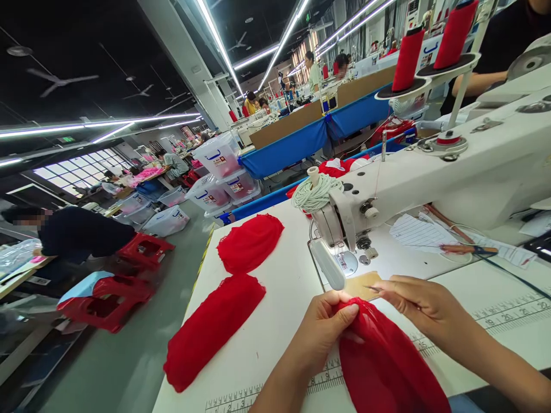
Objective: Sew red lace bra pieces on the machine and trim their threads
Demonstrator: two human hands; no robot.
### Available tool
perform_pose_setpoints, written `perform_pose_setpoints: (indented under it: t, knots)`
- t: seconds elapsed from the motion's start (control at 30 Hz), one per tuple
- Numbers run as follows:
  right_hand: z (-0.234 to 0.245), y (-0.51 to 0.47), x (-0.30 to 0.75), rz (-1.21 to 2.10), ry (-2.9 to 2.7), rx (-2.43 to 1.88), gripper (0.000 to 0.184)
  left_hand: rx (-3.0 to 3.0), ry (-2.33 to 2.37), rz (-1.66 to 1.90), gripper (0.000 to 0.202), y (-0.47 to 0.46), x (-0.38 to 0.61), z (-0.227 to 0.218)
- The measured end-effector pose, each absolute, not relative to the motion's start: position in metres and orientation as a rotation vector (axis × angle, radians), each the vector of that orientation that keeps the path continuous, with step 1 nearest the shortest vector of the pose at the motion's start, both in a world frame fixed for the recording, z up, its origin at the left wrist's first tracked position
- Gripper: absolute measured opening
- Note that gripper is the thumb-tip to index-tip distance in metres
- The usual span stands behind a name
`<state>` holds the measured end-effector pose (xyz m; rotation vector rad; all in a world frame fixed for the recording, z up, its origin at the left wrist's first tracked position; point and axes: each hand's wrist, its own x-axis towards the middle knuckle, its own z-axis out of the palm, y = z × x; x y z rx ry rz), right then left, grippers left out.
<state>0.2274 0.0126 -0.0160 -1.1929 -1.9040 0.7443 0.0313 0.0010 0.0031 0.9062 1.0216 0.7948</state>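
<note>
My left hand (pixel 322 324) pinches the gathered top edge of a sheer red fabric piece (pixel 383 355), which hangs down over the table's front edge. Just right of it, my right hand (pixel 415 301) is closed around a small pointed metal tool (pixel 371 288); its tip points left toward the fabric, and most of it is hidden in the fingers. Both hands are in front of the white sewing machine (pixel 404 178), close to its needle area. Two more red fabric pieces, an oval one (pixel 250 244) and a long one (pixel 215 332), lie on the table to the left.
A coil of pale green cord (pixel 316 192) hangs on the machine head. Red thread cones (pixel 408 60) stand above it. Paper slips (pixel 415 235) and orange-handled scissors (pixel 462 249) lie at the right. Rulers (pixel 232 404) mark the white table. Red stools (pixel 107 301) and co-workers are beyond.
</note>
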Motion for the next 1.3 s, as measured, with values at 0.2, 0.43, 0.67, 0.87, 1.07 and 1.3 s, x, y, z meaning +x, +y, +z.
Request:
perform_pose_setpoints:
  t: [0.2, 0.43, 0.67, 0.87, 1.07, 1.3]
  knots:
    - [-0.020, 0.002, 0.213, 1.124, -1.761, -1.138, 0.029, 1.013, 1.019, 0.747, 0.041, 0.001, 0.036, 0.006]
    - [-0.022, 0.009, 0.208, 0.730, -1.727, -1.309, 0.014, 0.965, 1.135, 0.840, 0.037, 0.009, 0.023, -0.005]
    - [-0.026, 0.005, 0.213, 0.580, -1.716, -1.337, 0.006, 0.972, 1.089, 0.902, 0.035, 0.007, 0.022, 0.007]
    - [-0.026, 0.004, 0.216, 0.423, -1.691, -1.312, 0.011, 1.119, 1.164, 0.694, 0.032, 0.005, 0.020, 0.007]
    - [-0.035, 0.000, 0.224, 0.461, -1.779, -1.379, 0.009, 1.090, 1.193, 0.835, 0.039, 0.008, 0.020, 0.007]
    - [-0.048, -0.009, 0.229, 0.449, -1.874, -1.490, 0.009, 1.093, 1.276, 0.891, 0.038, 0.007, 0.027, -0.003]
